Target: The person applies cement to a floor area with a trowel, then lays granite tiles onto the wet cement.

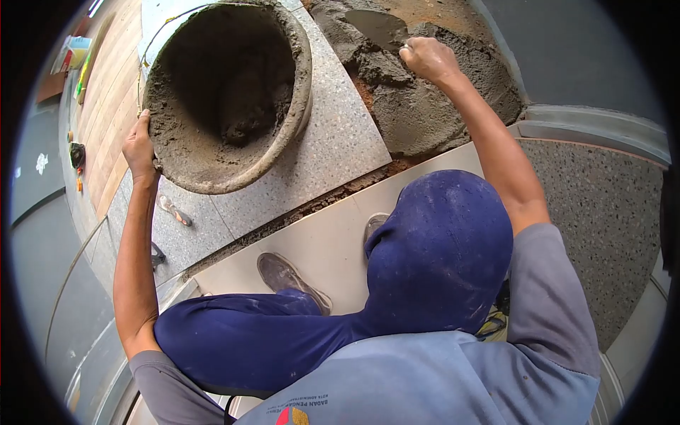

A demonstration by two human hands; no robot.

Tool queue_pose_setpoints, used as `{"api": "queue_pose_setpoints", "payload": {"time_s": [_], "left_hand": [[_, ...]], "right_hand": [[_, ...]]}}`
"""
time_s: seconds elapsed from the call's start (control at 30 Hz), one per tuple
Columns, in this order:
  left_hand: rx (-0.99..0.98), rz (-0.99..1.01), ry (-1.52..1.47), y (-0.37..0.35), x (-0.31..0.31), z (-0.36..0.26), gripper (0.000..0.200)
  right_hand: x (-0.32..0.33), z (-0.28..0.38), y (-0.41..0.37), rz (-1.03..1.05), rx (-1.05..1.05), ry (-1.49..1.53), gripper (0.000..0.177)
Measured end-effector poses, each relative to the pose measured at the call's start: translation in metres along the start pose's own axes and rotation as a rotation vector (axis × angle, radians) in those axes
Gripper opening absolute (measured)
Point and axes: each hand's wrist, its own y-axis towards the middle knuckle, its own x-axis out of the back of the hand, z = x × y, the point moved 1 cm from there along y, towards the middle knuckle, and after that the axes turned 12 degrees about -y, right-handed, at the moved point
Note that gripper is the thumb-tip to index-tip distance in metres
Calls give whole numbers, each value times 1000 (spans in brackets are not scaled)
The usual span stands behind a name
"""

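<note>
A mortar-caked bucket [280, 152] is tilted with its mouth toward me, and some wet mortar [248, 127] lies inside. My left hand [140, 147] grips its rim at the left side, fingers closed. At the upper right, my right hand [430, 59] is closed round the handle of a trowel [377, 27], mostly hidden by the fist. The trowel's blade rests on a spread of wet grey mortar [418, 117], beside the speckled tiles [340, 120].
A small tool [175, 211] with a wooden handle lies on the tiles below the bucket. Pale tiles [340, 230] run under my shoes. A dark speckled slab [595, 212] is at the right. Containers [76, 51] stand at the far upper left.
</note>
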Motion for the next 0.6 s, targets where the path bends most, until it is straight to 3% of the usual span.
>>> {"api": "queue_pose_setpoints", "payload": {"time_s": [0.07, 0.2, 0.3, 0.4, 0.5, 0.6], "left_hand": [[-8, 7, 31, 4, 3, 4, 30], [6, 4, -1, 6, 2, 6, 31], [-15, 2, 39, 8, 7, 12, 32], [-4, 2, 59, 8, 5, 5, 33], [-11, 4, 39, 8, 5, 6, 33], [-21, 5, 59, 7, 3, 3, 34]], "right_hand": [[-1, 3, -1, 146, 28, 9, 29], [1, 1, -54, 131, 174, -109, 25], [16, 2, -82, -20, 177, -123, 23], [29, 8, -87, 8, 37, -128, 23], [33, 21, -69, 112, -155, 157, 28], [14, 37, -35, 515, -391, 648, 35]]}}
